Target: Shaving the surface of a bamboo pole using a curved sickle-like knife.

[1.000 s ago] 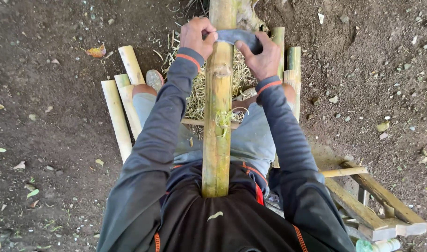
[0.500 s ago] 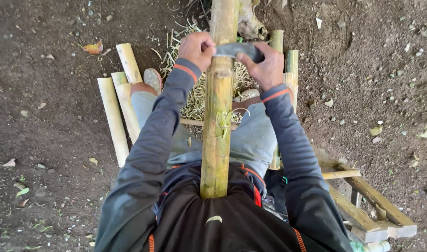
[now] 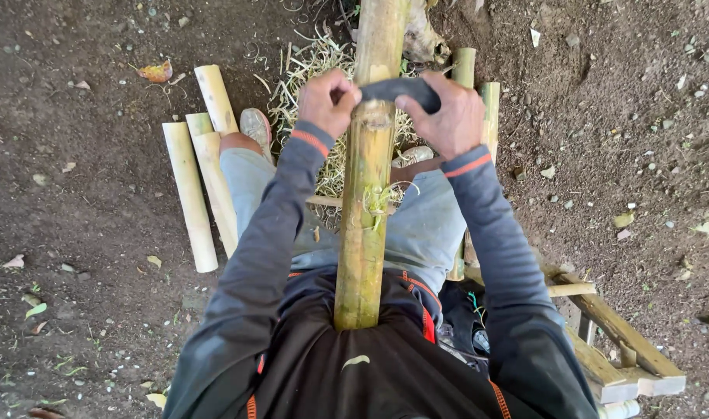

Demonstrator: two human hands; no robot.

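Closest to the viewer, the near end of a long bamboo pole (image 3: 362, 233) is braced against the person's dark-shirted belly, which seems to be what keeps it from sliding back while it is worked. The pole runs straight away between the knees, over grey shorts, toward the top edge of the view. Partway up it, a dark curved blade (image 3: 399, 88) lies crosswise on the pole, and both hands are closed around its ends: the left hand (image 3: 326, 101) wrapped tight on the left end, the right hand (image 3: 446, 115) clamped on the right end, fingers curled over. Holding it by both ends looks like a way to keep the edge square to the stalk, where the skin is scraped pale and stringy. To the person's right, a low wooden bench (image 3: 626, 349) of rough slats sits on the dirt ground (image 3: 83, 256). To the left, several cut bamboo lengths (image 3: 191, 194) lie side by side, near the leg. Farther off, under the hands, a heap of pale shavings (image 3: 308, 70) covers the ground beside a sandalled foot (image 3: 255, 126).
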